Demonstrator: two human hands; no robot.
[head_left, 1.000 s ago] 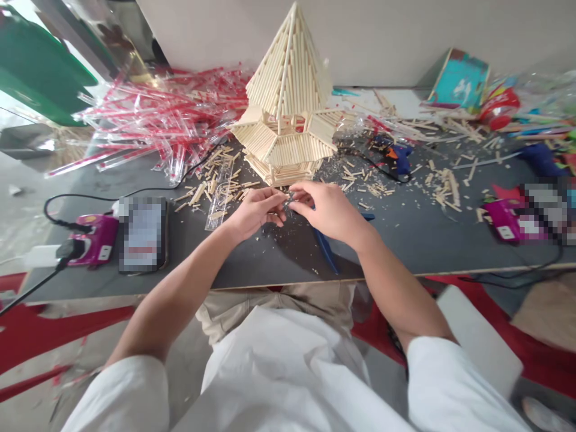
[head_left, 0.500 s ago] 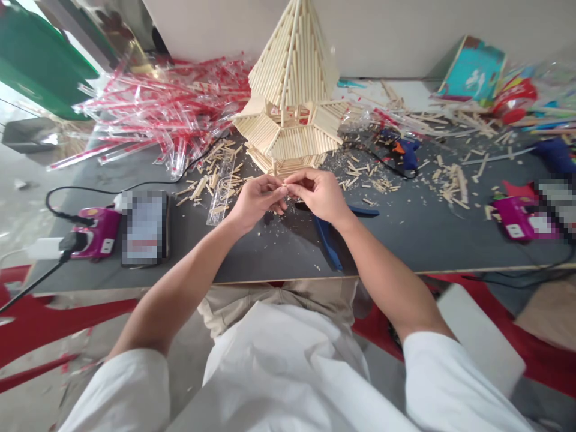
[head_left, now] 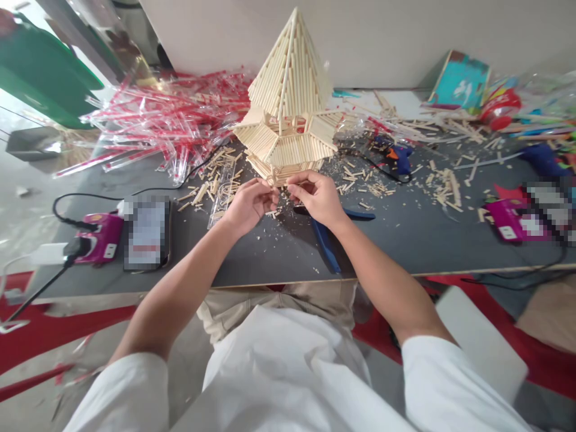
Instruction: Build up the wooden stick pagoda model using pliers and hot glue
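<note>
A pagoda-like model (head_left: 288,90) built of thin wooden sticks stands upright in front of me, with a pointed roof above a wider lower tier. Close to its near base, my left hand (head_left: 252,204) is closed in a pinch; what lies between its fingertips is too small to name. My right hand (head_left: 315,197) is just to the right, thumb and forefinger also pressed together, their contents unclear. A small gap separates the two hands. Under my right hand lies a blue-handled cutting tool (head_left: 326,245), partly covered by it.
Short stick offcuts (head_left: 204,180) and a clear ruler (head_left: 221,195) lie left of the model. Red-and-clear plastic wrappers (head_left: 175,114) are heaped behind. A phone (head_left: 147,234) and purple power adapter (head_left: 102,237) sit at left, a blue glue gun (head_left: 399,159) at right.
My hands have parted slightly after meeting at the fingertips; the left has moved a little left. The camera view has tilted slightly, showing the model's tip.
</note>
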